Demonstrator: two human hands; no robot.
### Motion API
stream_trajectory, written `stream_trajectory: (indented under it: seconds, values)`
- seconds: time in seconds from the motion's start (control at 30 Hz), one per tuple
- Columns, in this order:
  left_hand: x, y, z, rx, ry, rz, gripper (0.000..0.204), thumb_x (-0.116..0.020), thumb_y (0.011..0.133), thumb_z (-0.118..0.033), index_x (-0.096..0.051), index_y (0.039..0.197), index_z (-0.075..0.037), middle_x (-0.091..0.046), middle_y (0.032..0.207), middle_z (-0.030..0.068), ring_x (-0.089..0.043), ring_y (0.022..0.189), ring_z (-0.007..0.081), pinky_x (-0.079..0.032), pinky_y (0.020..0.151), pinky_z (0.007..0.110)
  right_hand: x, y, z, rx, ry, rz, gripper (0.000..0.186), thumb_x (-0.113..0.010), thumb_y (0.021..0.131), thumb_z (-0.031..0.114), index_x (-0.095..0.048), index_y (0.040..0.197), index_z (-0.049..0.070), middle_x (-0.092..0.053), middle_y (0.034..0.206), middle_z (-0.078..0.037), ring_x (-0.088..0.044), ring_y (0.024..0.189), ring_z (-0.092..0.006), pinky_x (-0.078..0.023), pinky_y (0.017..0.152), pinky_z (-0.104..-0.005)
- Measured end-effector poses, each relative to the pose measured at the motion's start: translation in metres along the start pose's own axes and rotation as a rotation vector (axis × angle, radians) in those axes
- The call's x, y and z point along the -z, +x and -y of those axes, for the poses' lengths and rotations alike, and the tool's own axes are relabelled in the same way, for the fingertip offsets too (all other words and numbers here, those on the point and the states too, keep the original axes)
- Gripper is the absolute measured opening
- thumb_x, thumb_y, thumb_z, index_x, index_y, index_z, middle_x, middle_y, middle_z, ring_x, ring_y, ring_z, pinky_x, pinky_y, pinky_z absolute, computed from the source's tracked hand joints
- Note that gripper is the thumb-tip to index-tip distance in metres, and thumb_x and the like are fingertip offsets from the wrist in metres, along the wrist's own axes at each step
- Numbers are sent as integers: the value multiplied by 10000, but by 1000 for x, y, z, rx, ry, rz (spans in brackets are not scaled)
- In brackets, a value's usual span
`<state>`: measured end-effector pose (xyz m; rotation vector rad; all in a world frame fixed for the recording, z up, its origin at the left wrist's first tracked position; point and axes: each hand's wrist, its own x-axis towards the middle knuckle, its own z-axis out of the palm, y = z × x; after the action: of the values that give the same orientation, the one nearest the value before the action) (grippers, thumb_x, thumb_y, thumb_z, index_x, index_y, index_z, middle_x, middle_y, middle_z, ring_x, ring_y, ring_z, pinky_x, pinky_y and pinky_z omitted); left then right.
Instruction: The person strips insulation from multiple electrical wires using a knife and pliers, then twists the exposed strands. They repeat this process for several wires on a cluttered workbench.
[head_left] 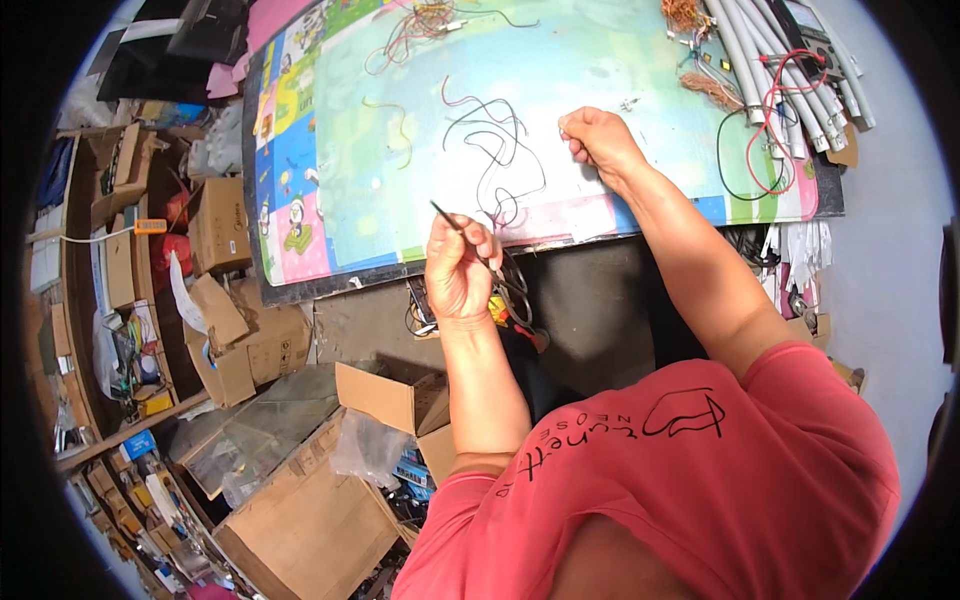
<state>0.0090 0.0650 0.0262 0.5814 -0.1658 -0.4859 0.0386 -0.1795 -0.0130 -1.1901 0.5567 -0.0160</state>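
Observation:
My left hand (458, 268) is closed around a thin dark wire (446, 217) and hangs at the near edge of the worktable (300, 150). Under it dangles a pair of scissors or pliers (512, 300) with dark handles. My right hand (598, 138) rests on the table top, fingers pinched on the end of a wire. Between the hands lies a tangle of black and reddish wires (495, 160) on the pale blue mat (560, 70).
Grey plastic conduits (770, 60), red and black leads (765, 140) and copper strands (712, 90) crowd the table's right end. More loose wires (420, 25) lie at the far edge. Open cardboard boxes (310, 500) and cluttered shelves (110, 300) fill the floor on the left.

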Motion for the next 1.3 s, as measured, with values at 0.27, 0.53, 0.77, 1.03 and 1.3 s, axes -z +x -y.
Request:
stream_trajectory:
  seconds: [0.27,0.53,0.77,1.03,1.3]
  values:
    - [11,-1,-2,46,39,-108,160,-592,914,-160,-575,1019,-41,-605,837,60,-524,686,156,-425,537,285,-31,-22,-1,228,-513,157,201,-649,858,232,-677,856,34,-651,703,-49,-548,541,-105,-451,524,-286]
    - [5,4,1,107,183,-181,151,-608,908,-146,-570,993,-28,-617,817,72,-572,665,151,-461,522,269,-42,-51,9,127,-323,828,163,-586,908,171,-668,916,31,-620,732,-17,-534,580,-73,-451,570,-236]
    - [0,4,9,195,171,-211,117,-624,890,-122,-599,949,-25,-623,801,91,-587,651,163,-485,510,274,-49,-60,3,692,-732,442,103,-590,874,72,-627,837,-17,-623,733,-60,-597,637,-103,-477,586,-263]
    - [7,6,8,108,194,-294,120,-621,899,-142,-592,946,-35,-626,823,76,-583,663,146,-479,509,268,-49,-55,0,6,-61,626,105,-579,899,92,-604,951,4,-637,789,-44,-610,693,-103,-495,618,-230]
    - [-2,8,14,84,334,-349,114,-631,894,-125,-579,955,-44,-637,806,71,-574,612,122,-474,509,237,-49,-55,-2,-127,57,558,111,-603,888,133,-612,915,26,-634,784,-32,-570,664,-77,-447,589,-172]
